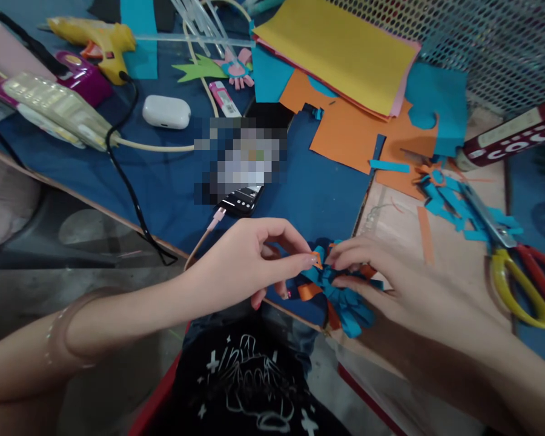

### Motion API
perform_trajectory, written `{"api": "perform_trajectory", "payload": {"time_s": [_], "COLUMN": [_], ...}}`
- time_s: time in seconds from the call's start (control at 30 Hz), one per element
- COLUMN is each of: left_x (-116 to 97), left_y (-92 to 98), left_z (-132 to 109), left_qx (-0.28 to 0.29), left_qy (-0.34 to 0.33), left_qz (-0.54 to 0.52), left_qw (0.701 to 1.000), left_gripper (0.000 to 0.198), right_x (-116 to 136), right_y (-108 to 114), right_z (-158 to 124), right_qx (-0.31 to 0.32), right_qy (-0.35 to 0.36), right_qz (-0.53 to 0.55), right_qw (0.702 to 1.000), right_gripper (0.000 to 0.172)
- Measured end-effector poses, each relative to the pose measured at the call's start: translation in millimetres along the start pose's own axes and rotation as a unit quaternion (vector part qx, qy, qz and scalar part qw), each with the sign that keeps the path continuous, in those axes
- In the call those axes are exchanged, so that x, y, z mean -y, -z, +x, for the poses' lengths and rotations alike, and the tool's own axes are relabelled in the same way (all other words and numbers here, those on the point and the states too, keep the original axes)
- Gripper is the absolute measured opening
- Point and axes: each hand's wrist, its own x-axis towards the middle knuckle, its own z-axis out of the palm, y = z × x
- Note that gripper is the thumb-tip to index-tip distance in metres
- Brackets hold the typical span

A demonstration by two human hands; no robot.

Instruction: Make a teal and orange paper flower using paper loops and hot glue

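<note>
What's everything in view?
paper craft: one, blue/orange, lower centre
phone: one, black, centre
charging cable: one, beige, at phone
earbud case: one, white, beside phone
glue gun: one, yellow, upper left
glue sticks: several, clear, top
power strip: one, cream, left
paper flower: one, pink/blue, top
paper stack: one, yellow uppermost, top
cut sheets: several, orange, below stack
scissors: one, yellow/red handles, right
paper scraps: several, blue, by scissors
container: one, maroon, right edge
mesh: one, grey, top right
table: one, blue, beneath
shirt: one, black, bottom
left hand: one, bare, on craft
right hand: one, bare, on craft
</note>
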Motion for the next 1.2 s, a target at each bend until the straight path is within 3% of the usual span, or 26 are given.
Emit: {"api": "perform_trajectory", "payload": {"time_s": [0.47, 1.2], "left_x": [1, -3], "left_y": [-6.1, -14.9], "left_z": [2, 6], "left_qx": [0.013, -0.001], "left_qy": [0.011, 0.001], "left_qz": [-0.024, 0.097], "left_qw": [1.0, 0.995], "left_gripper": [0.016, 0.01], "right_x": [-7, -11], "right_y": [-7, -9], "right_z": [2, 4], "right_qx": [-0.056, -0.075], "right_qy": [0.037, 0.072], "right_qz": [0.027, 0.016], "right_qw": [0.997, 0.994], "right_gripper": [0.026, 0.029]}}
